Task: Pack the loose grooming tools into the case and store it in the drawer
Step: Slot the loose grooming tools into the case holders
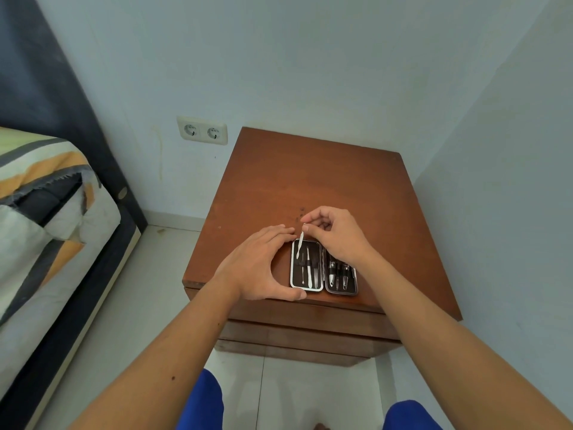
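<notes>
A small black grooming case (322,268) with a silver rim lies open flat near the front edge of a brown wooden nightstand (310,187). Several metal tools sit in both halves. My right hand (335,234) pinches the top of a thin silver tool (300,242), whose lower end points down into the case's left half. My left hand (263,265) cups the left side of the case, fingers at its top corner and thumb at its bottom corner. Drawer fronts (304,324) show closed below the top.
A bed with a striped cover (46,206) stands at the left. A double wall socket (202,130) is on the wall behind. A wall runs close along the nightstand's right side. My knees in blue (204,405) are at the bottom over a tiled floor.
</notes>
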`<state>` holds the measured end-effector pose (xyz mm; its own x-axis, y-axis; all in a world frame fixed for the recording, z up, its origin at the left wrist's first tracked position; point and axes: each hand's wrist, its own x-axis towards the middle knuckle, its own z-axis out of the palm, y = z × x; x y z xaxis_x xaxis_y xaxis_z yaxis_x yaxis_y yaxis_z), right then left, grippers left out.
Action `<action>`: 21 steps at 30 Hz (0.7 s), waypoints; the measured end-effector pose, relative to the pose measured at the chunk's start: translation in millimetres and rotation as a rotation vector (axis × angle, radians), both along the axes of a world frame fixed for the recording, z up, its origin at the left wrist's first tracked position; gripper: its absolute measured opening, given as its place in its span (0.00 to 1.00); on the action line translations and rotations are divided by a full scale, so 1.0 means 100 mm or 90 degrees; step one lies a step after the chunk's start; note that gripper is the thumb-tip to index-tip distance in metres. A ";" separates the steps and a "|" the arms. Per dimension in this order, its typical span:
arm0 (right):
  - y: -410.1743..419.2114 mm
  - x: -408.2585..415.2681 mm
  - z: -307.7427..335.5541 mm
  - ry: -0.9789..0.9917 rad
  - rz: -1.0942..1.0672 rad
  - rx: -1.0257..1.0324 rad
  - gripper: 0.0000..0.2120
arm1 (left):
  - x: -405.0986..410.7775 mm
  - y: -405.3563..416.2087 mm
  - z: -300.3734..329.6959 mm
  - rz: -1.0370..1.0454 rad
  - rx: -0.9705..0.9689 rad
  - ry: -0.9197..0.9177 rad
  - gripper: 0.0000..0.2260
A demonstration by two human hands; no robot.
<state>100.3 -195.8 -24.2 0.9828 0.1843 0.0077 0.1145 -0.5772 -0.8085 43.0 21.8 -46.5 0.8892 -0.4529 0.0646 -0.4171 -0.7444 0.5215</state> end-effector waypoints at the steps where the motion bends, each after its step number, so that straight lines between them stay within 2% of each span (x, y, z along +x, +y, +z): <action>1: 0.01 0.01 0.00 -0.001 0.006 -0.006 0.05 | 0.00 0.00 0.00 0.000 -0.001 0.000 0.55; 6: 0.06 -0.03 -0.01 -0.001 0.037 -0.034 0.04 | 0.00 0.00 -0.03 -0.002 -0.008 -0.009 0.54; 10: 0.04 -0.13 -0.04 -0.056 0.071 -0.097 0.05 | 0.02 -0.01 -0.04 0.001 -0.002 -0.010 0.54; 18: -0.06 -0.37 -0.09 -0.110 0.146 -0.212 0.24 | 0.02 0.00 -0.04 0.000 0.004 0.007 0.55; 21: -0.07 -0.42 -0.11 -0.128 0.144 -0.218 0.25 | 0.01 0.00 -0.03 0.002 0.007 0.006 0.55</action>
